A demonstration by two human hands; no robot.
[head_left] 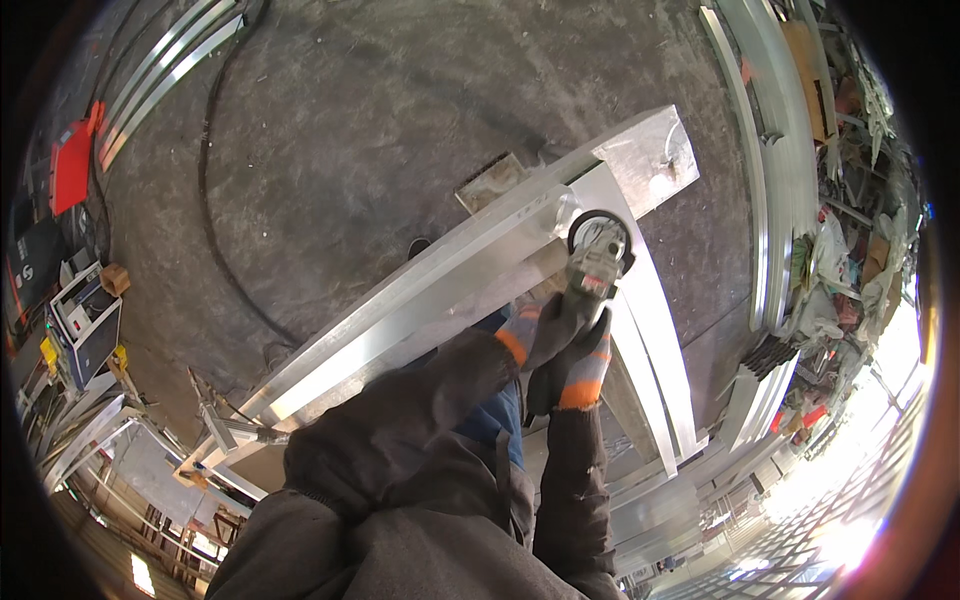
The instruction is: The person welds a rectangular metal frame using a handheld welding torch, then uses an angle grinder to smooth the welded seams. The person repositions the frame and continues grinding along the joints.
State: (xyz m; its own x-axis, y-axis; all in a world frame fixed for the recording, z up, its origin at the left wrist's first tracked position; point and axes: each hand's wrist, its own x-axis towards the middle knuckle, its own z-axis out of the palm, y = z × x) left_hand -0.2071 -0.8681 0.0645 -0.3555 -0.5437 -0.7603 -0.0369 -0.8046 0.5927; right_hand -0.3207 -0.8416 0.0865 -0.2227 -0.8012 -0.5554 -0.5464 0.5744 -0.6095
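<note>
An angle grinder point(597, 268) with a round disc is in both my hands, near the picture's middle right. My left hand point(556, 325), in a grey, black and orange glove, is closed round the grinder's body. Just behind it, my right hand point(584, 368), gloved alike, is wrapped round the rear end; its fingers are partly hidden. Below the disc lies the corner of a silver metal frame point(598, 188), where a long left beam point(410, 285) meets a right beam point(655, 325). Whether the disc touches the metal, I cannot tell.
A flat metal block point(655, 165) juts past the corner, and another block point(492, 182) sits beside the left beam. A dark cable point(207, 160) crosses the floor. Long metal profiles point(785, 170) and heaped scrap point(832, 265) line the right; a red object point(70, 165) stands far left.
</note>
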